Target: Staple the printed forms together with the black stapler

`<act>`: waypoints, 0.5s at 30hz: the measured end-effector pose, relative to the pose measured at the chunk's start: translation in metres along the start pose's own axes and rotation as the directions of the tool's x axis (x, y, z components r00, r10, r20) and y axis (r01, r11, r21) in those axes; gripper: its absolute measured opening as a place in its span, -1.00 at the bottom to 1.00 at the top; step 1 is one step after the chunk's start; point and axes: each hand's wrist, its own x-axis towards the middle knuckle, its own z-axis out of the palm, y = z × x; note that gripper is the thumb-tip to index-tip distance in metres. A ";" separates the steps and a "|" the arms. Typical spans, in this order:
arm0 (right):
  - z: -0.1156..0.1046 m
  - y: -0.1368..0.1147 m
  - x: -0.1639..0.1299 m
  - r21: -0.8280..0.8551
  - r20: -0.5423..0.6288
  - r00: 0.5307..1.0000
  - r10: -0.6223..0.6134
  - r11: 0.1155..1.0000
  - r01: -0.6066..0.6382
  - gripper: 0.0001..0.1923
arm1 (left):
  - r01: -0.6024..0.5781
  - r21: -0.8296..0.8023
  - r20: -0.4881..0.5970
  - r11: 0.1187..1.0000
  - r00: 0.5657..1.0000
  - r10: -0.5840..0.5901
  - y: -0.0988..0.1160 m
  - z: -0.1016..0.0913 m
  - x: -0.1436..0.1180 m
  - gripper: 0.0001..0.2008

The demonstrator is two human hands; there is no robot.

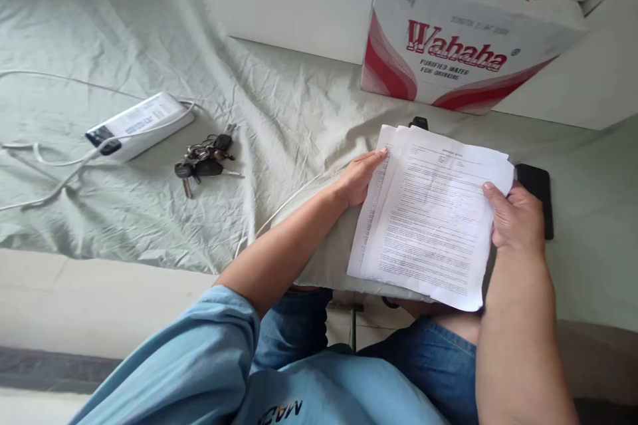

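Several printed sheets of paper [433, 219] lie loosely stacked and slightly fanned, tilted above the cloth near its front edge. My left hand [363, 177] grips their left edge, thumb on top and the other fingers partly hidden behind. On the right edge, my right hand [518, 215] pinches the stack with its thumb over the top sheet and fingers underneath. A black phone [538, 199] rests just beyond my right hand, partly covered by it. Behind the top edge of the papers, a small black object [419, 122] pokes out.
A Wahaba-labelled water carton [458, 46] stands at the back against white panels. To the left, on the wrinkled pale green cloth [279, 145], lie a bunch of keys [207, 162] and a white box-shaped device [142, 126] with a white cable [60, 195].
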 end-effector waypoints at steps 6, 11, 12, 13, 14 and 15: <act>0.012 0.014 -0.003 0.050 -0.045 0.999 0.010 0.999 -0.007 -0.51 | 0.021 0.021 -0.047 1.000 0.999 -0.020 0.005 0.006 -0.004 -0.55; 0.006 0.005 -0.006 0.034 -0.180 0.982 -0.052 0.998 0.059 -0.56 | 0.015 0.067 -0.040 0.998 0.999 -0.012 0.003 0.003 -0.003 -0.44; 0.005 0.001 -0.007 0.029 -0.201 0.977 -0.073 0.996 0.080 -0.58 | 0.010 0.065 -0.031 0.998 0.999 -0.008 0.003 0.003 -0.003 -0.42; 0.006 -0.002 -0.009 0.025 -0.211 0.974 -0.088 0.995 0.096 -0.60 | 0.008 0.059 -0.024 0.998 1.000 -0.007 0.003 0.003 -0.003 -0.42; 0.007 -0.004 -0.011 0.021 -0.204 0.974 -0.096 0.995 0.102 -0.61 | 0.010 0.052 -0.023 0.999 1.000 -0.009 0.003 0.003 -0.004 -0.42; 0.008 -0.007 -0.013 0.018 -0.194 0.976 -0.097 0.995 0.103 -0.61 | 0.014 0.047 -0.025 0.999 1.000 -0.013 0.004 0.003 -0.005 -0.43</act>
